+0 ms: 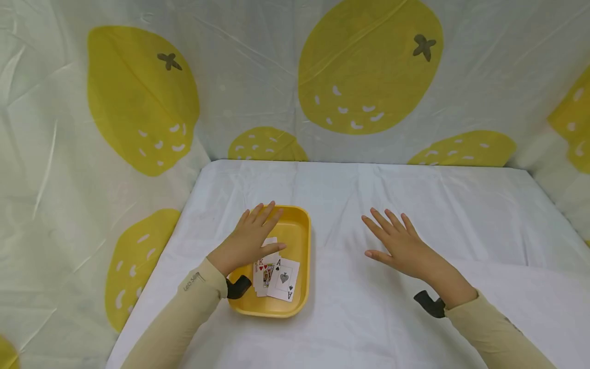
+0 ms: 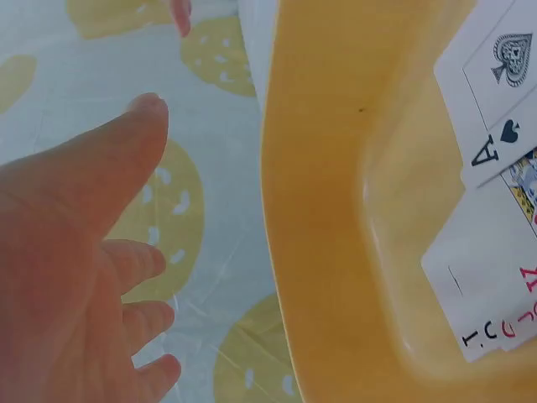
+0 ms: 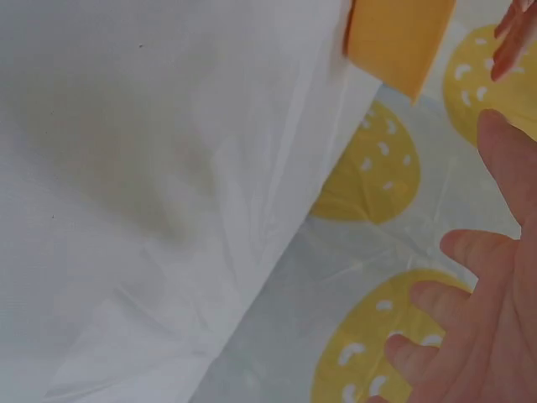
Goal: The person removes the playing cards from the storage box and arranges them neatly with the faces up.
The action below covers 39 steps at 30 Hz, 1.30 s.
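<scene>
My left hand (image 1: pixel 251 238) hovers over the left side of a yellow plastic tray (image 1: pixel 301 256), its fingers spread and holding nothing. Inside the tray lie several playing cards, overlapping in a loose fan. On top is an ace of spades (image 1: pixel 283 279), with a king of hearts (image 1: pixel 264 275) partly under it; the left hand hides part of the cards in the head view. In the left wrist view the ace of spades (image 2: pixel 508 84) lies face up beyond the tray wall (image 2: pixel 310 210). To the right of the tray, my right hand (image 1: pixel 398 246) is raised above the white cloth, fingers spread, with nothing in it.
A white cloth (image 1: pixel 350 307) covers the table. Behind it and at the sides hangs a pale curtain (image 1: pixel 249 77) printed with large yellow lemons. Each wrist wears a dark camera mount, such as the right one (image 1: pixel 429 304).
</scene>
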Available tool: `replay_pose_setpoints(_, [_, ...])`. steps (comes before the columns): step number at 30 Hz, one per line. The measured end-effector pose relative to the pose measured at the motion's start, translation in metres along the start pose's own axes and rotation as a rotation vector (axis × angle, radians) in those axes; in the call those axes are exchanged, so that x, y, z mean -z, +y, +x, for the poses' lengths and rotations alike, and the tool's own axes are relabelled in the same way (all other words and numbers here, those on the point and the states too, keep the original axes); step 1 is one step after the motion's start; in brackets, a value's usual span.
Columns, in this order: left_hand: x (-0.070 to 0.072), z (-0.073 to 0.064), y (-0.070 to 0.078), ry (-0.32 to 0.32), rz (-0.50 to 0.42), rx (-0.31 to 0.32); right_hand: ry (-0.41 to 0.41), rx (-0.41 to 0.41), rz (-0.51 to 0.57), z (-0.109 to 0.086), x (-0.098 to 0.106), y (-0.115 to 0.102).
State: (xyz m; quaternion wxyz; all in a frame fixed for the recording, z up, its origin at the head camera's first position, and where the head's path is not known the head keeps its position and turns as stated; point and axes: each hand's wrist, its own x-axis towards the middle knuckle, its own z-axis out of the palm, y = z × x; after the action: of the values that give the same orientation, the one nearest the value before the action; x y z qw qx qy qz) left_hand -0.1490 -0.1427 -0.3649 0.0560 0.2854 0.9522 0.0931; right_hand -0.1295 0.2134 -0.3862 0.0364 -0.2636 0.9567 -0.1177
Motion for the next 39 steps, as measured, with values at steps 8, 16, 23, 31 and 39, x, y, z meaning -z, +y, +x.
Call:
replay_pose_setpoints(8, [0.000, -0.017, -0.022, 0.039, -0.054, 0.111, 0.008, -0.004, -0.002, -0.002, -0.001, 0.001])
replay_pose_setpoints(16, [-0.011, -0.034, -0.046, 0.025, -0.166, 0.216, 0.022, 0.000, 0.000, -0.004, -0.001, -0.001])
replay_pose_setpoints(23, [-0.020, -0.044, -0.058, -0.024, -0.396, 0.268, 0.031, 0.002, -0.015, -0.005, -0.002, -0.004])
replay_pose_setpoints(31, [-0.033, -0.052, -0.069, -0.076, -0.761, 0.388, 0.062, 0.019, -0.025, -0.006, -0.003, -0.008])
replay_pose_setpoints(39, [-0.047, -0.050, -0.071, -0.039, -1.111, 0.440, 0.036, 0.026, -0.036, -0.003, -0.002, -0.012])
